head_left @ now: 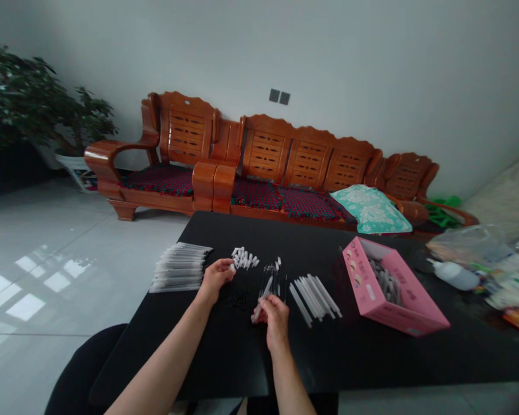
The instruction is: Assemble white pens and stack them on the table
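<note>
My left hand (217,279) pinches a small white cap (232,268) at the near edge of a loose pile of white caps (244,258). In my right hand (274,318) is a whitish pen barrel (267,286), tilted with its upper end pointing away from me. Thin dark pen refills (278,282) lie just beyond that hand. Between my hands sits a scatter of small black pieces (239,300), too small to make out. To the right are several loose white barrels (313,297). A row of whitish pens (179,268) lies at the left.
A pink box (398,323) holding grey-white pieces (386,282) stands on the black table (320,363). Farther right are a white bulb-shaped object (455,275) and plastic bags (471,245). A wooden sofa (266,147) runs behind the table's far edge.
</note>
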`<state>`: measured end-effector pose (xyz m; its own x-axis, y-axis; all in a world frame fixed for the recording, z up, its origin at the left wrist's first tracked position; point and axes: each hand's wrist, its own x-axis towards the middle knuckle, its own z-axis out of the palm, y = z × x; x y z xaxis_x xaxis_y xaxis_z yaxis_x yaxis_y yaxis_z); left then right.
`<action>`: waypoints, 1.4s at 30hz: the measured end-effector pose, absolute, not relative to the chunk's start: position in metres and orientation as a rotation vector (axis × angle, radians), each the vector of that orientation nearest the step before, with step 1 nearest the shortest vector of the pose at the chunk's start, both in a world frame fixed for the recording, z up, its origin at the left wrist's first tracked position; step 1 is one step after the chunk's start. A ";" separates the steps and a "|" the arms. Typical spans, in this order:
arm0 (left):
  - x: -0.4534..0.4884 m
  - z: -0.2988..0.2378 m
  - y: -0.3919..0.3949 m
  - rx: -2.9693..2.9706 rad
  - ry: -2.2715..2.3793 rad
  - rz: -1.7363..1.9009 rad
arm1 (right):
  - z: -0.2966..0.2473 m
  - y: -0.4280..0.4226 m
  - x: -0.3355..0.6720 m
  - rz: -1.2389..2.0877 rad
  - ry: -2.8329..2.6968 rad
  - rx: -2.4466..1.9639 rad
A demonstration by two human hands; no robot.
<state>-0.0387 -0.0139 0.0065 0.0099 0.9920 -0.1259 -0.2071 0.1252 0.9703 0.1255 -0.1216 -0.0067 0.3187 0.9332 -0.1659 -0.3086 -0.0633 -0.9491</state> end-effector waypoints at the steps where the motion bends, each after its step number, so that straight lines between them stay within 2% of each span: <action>1: -0.040 0.009 -0.020 0.785 0.964 1.196 | -0.006 -0.122 0.124 1.153 -0.688 -1.210; 7: -0.047 0.022 -0.048 0.421 0.686 1.149 | 0.015 -0.127 0.108 1.102 -0.930 -1.309; 14: -0.048 0.025 -0.054 0.254 0.657 1.139 | 0.049 -0.136 0.094 0.693 -1.346 -1.426; 30: -0.043 0.021 -0.060 0.491 0.791 1.156 | 0.050 -0.133 0.090 0.612 -1.413 -1.487; 42: -0.027 0.019 -0.066 0.566 0.809 1.353 | 0.053 -0.136 0.089 0.554 -1.484 -1.563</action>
<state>-0.0270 -0.0660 0.0186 0.0223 0.9836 -0.1792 -0.6230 0.1538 0.7670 0.0886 -0.1365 0.0532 0.1850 0.9510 0.2476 0.5563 0.1063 -0.8242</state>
